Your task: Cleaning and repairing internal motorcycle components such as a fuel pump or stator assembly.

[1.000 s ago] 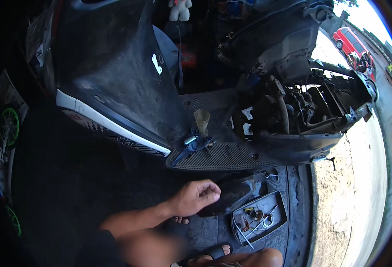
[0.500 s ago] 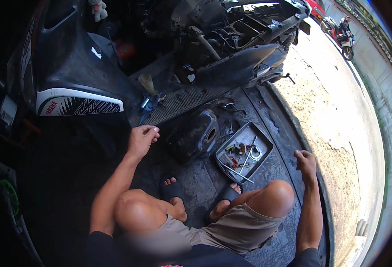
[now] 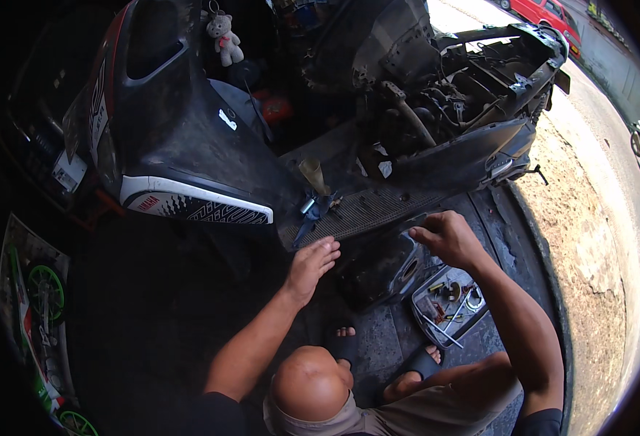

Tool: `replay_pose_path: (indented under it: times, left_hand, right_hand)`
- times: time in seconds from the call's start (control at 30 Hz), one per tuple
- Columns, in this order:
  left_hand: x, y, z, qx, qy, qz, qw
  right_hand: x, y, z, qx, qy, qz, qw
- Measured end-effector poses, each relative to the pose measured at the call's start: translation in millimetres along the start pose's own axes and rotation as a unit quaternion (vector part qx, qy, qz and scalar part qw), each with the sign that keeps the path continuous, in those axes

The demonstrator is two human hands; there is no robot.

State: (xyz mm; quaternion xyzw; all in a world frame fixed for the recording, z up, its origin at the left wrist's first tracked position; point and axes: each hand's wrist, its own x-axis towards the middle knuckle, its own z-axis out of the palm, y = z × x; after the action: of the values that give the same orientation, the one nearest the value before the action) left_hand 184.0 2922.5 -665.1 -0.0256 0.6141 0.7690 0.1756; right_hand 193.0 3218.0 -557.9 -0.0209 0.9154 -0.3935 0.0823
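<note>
My left hand (image 3: 313,269) is raised left of a dark metal tank (image 3: 374,272), its fingers loosely extended and holding nothing. My right hand (image 3: 443,238) is closed at the tank's upper right end, thumb toward the left; whatever its curled fingers hold is hidden. A metal tray (image 3: 417,314) of tools and small parts lies right of the tank, partly behind my right forearm. Beyond both hands, on the scooter's ribbed footboard (image 3: 382,214), stand a translucent funnel (image 3: 311,174) and a dark cloth with a silver cylinder (image 3: 309,205).
The partly stripped scooter body (image 3: 167,138) spans the upper view, a grey plush bear (image 3: 225,43) hanging from it. A small bike with green wheels (image 3: 46,291) is at far left. A sunlit pavement edge (image 3: 574,254) runs along the right, with a red van (image 3: 552,16) beyond.
The view has shifted. My right hand has moved from the right side in toward the tank and is curled there. My left hand's fingers have straightened from their earlier curl.
</note>
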Motion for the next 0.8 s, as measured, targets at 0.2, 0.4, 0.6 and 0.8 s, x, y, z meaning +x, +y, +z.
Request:
replay_pose_path:
  times: [0.2, 0.4, 0.6, 0.8]
  left_hand:
    - [53.2, -43.0, -3.1, 0.361, 0.259, 0.213, 0.87]
    - [119.7, -35.2, -31.6, 0.444, 0.383, 0.25, 0.771]
    - [136.7, -20.3, -27.3, 0.509, 0.35, 0.126, 0.776]
    - [138.9, -8.5, -37.7, 0.507, 0.341, 0.069, 0.789]
  right_hand:
    - [101.3, 0.4, 88.5, 0.024, 0.003, -0.093, 0.995]
    - [166.6, -15.5, 154.3, -0.006, 0.077, -0.07, 0.995]
    - [200.3, -1.1, 161.8, -0.077, 0.048, -0.05, 0.995]
    - [197.5, -18.0, 172.5, -0.058, 0.042, -0.086, 0.994]
